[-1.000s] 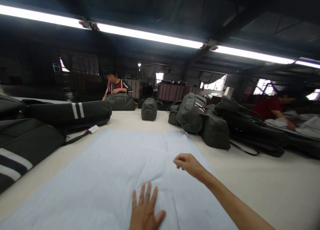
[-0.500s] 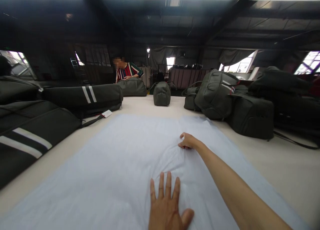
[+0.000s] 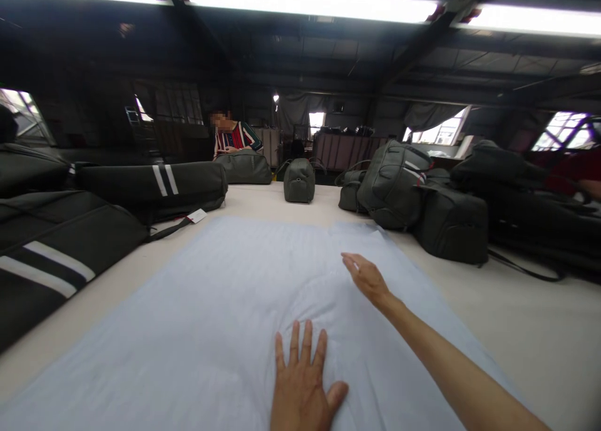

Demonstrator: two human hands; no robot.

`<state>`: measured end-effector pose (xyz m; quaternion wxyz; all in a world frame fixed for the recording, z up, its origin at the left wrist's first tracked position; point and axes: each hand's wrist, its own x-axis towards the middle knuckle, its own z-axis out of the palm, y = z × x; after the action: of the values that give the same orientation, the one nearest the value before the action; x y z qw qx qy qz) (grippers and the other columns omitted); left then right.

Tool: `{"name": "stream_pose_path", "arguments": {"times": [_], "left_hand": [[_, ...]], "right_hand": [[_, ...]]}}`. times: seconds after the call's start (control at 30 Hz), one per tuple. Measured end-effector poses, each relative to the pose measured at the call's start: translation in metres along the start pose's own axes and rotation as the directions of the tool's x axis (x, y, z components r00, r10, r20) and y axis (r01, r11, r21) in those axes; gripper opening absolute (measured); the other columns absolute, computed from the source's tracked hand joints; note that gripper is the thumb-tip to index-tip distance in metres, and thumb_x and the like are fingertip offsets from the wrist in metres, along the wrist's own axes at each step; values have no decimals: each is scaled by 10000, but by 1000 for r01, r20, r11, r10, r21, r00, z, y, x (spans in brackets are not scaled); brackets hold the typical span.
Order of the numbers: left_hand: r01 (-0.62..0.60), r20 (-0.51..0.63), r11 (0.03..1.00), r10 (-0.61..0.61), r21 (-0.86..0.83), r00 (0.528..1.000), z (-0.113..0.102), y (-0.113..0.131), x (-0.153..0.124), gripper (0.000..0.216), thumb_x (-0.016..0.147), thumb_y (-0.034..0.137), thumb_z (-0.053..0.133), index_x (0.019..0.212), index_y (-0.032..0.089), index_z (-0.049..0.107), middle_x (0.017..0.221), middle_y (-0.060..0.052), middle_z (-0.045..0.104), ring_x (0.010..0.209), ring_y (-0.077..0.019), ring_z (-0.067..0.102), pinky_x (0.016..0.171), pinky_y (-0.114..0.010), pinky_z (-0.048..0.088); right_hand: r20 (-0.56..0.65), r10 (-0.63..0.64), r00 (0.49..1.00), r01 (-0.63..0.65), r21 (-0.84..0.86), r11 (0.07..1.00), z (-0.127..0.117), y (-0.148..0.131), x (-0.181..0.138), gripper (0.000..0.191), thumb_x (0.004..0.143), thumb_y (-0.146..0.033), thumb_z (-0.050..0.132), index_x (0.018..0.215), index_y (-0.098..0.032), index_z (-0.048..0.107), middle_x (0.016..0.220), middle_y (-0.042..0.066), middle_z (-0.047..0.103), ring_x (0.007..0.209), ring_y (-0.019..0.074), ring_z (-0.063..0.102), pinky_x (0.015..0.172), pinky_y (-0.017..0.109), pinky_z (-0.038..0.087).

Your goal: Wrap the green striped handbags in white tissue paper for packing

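Observation:
A thin pale blue sheet (image 3: 197,306) is spread over the table in front of me, with small creases between my hands. Flat on it, palm down, lies my left hand (image 3: 301,381), its fingers spread. Farther forward and to the right, my right hand (image 3: 369,278) is over the sheet with its fingers stretched out and nothing in them. Whether its fingertips touch the sheet, I cannot tell.
Dark green bags with white stripes (image 3: 61,243) line the left side of the cream table (image 3: 479,293). More dark bags (image 3: 392,184) are heaped at the right. A small bag (image 3: 299,181) stands at the far edge, near a person in a striped top (image 3: 237,137).
The fingers of my right hand have uncurled from a pinch at the sheet and straightened. My left hand stays flat on the sheet. The camera view has shifted slightly.

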<state>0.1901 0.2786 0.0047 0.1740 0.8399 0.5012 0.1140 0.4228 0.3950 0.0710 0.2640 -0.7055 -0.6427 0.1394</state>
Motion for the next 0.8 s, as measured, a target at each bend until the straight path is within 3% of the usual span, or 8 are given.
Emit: {"name": "stream_pose_path", "arguments": {"times": [0.07,0.13,0.23,0.33,0.47,0.57,0.7,0.8], "left_hand": [[21,-4,1000,-21,10,1000,-2,2,0,769,853,724,434,1492,358,213,1596,-59,139,1476,-363,60,1161,-712,7],[33,-13,999,-33,23,999,-3,3,-1,762,855,739,407,1491,361,228,1597,-48,151,1481,-345,62,1170,-688,-6],[27,-39,999,-25,32,999,-2,2,-2,773,846,765,386,1490,358,251,1597,-46,177,1485,-339,82,1175,-677,-4],[17,-68,999,-14,33,998,0,1,-3,770,850,762,385,1491,350,270,1597,-52,203,1486,-341,103,1176,-678,11],[3,-79,1000,0,30,997,-7,4,-5,802,869,739,383,1518,299,212,1602,-78,213,1490,-328,111,1186,-654,26],[18,-38,999,-17,29,999,-22,8,-4,706,955,597,343,1534,239,156,1617,-98,154,1494,-314,99,1185,-642,92],[14,-7,999,-14,32,1000,-56,12,-4,581,1004,407,329,1529,207,182,1628,-125,106,1492,-315,109,1153,-601,260],[-76,10,995,76,66,997,-87,16,-26,510,993,371,386,1482,240,325,1630,-85,146,1504,-289,41,1186,-611,131]], "right_hand": [[96,-88,991,85,37,996,15,-5,-20,483,890,-434,559,1320,-214,574,1474,56,494,1415,220,361,1218,393,151],[178,-94,979,82,75,994,27,-8,-29,552,825,-446,659,1312,-198,586,1466,86,495,1419,256,356,1225,462,112],[164,1,987,-21,123,992,23,-16,-28,561,945,-472,459,1390,-132,500,1497,151,436,1439,289,311,1205,549,151],[72,73,995,-84,168,982,0,-33,-50,634,1007,-484,206,1473,-83,361,1555,161,333,1472,255,224,1220,504,164],[116,-135,984,103,246,964,-22,-64,-150,605,988,-549,302,1493,-219,347,1581,46,295,1482,222,183,1239,496,98],[267,-321,909,241,294,925,-28,-81,-231,584,972,-521,407,1502,-297,301,1584,16,260,1481,240,171,1227,541,93],[290,-174,941,92,277,956,-31,-92,-281,554,977,-514,389,1482,-289,350,1564,32,309,1461,254,232,1209,550,176],[242,-110,964,60,206,977,-41,-90,-302,558,969,-525,396,1465,-271,394,1546,45,352,1452,267,260,1206,566,173]]}}
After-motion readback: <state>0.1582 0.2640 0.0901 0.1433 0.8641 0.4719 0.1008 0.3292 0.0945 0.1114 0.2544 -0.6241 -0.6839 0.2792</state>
